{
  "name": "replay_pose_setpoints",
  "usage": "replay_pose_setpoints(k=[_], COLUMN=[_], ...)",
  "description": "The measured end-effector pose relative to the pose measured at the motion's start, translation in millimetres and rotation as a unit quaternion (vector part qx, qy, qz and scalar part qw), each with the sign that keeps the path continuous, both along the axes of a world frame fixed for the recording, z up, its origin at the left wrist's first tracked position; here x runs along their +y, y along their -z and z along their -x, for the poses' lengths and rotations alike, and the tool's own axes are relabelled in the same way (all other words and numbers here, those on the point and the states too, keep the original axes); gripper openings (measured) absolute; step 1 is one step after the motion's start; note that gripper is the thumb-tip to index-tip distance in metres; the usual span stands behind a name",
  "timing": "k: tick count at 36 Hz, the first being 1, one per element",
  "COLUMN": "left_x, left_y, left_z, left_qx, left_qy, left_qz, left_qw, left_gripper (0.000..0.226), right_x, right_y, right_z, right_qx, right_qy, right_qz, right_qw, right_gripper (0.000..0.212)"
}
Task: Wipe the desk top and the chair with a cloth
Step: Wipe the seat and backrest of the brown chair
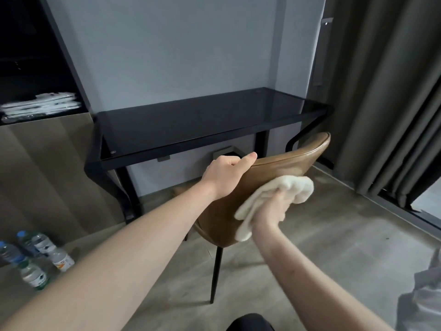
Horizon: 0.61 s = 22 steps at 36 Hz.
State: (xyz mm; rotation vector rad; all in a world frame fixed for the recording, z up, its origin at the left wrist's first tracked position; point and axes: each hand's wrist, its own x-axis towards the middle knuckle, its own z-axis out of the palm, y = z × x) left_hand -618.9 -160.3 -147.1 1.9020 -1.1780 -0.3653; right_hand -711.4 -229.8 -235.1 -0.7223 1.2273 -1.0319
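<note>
In front of the black desk [210,115], the left hand [224,175] clamped the tan chair [274,173] by its stiff top edge, while the right hand [272,209] bunched the soft, limp-looking cloth [286,189] against the smooth, likely slippery backrest.

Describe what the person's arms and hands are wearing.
Nothing shows on them: the left hand and right hand are bare, without gloves, rings or watch. Both forearms are uncovered up to the frame edge, so no sleeves are in view.
</note>
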Motion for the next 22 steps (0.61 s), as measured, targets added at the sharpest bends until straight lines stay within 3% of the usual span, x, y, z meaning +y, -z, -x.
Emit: replay_pose_setpoints(k=[3, 8, 12, 15, 17, 18, 20, 22], left_x=[0.3, 1.6, -1.2, -5.6, -8.2, -9.5, -12.2, -14.5], left_y=[-2.6, -4.4, -1.7, 3.2, 7.3, 9.2, 12.1, 14.0], left_z=[0.1, -1.2, -3.2, -5.3, -6.8, -7.7, -9.4, -10.5], left_qx=[0.013, 0.024, 0.015, 0.010, 0.004, 0.002, -0.005, -0.008], left_qy=[0.005, 0.002, -0.002, 0.000, 0.001, 0.003, 0.006, 0.012], left_qz=[-0.007, -0.010, -0.005, 0.000, 0.007, 0.011, 0.023, 0.034], left_qw=[1.000, 1.000, 1.000, 1.000, 1.000, 1.000, 1.000, 0.999], left_gripper=[0.067, 0.066, 0.066, 0.065, 0.064, 0.064, 0.064, 0.064], right_x=[43.7, 49.5, 15.2, -30.3, -64.6, -79.2, -106.4, -124.4], right_y=[-8.8, -11.4, -9.0, -3.6, -3.0, -6.2, -13.8, -17.4], right_z=[-12.3, -13.5, 0.2, 9.7, 16.7, 21.3, 28.6, 29.8], right_qx=[0.030, 0.004, 0.008, 0.008, -0.017, -0.011, 0.000, 0.022], right_qy=[-0.037, -0.052, -0.017, -0.028, -0.030, -0.042, -0.049, -0.050], right_qz=[0.002, 0.022, 0.053, 0.079, 0.021, -0.007, 0.017, 0.042], right_qw=[0.999, 0.998, 0.998, 0.996, 0.999, 0.999, 0.999, 0.998], right_gripper=[0.071, 0.074, 0.063, 0.086, 0.098, 0.091, 0.065, 0.052])
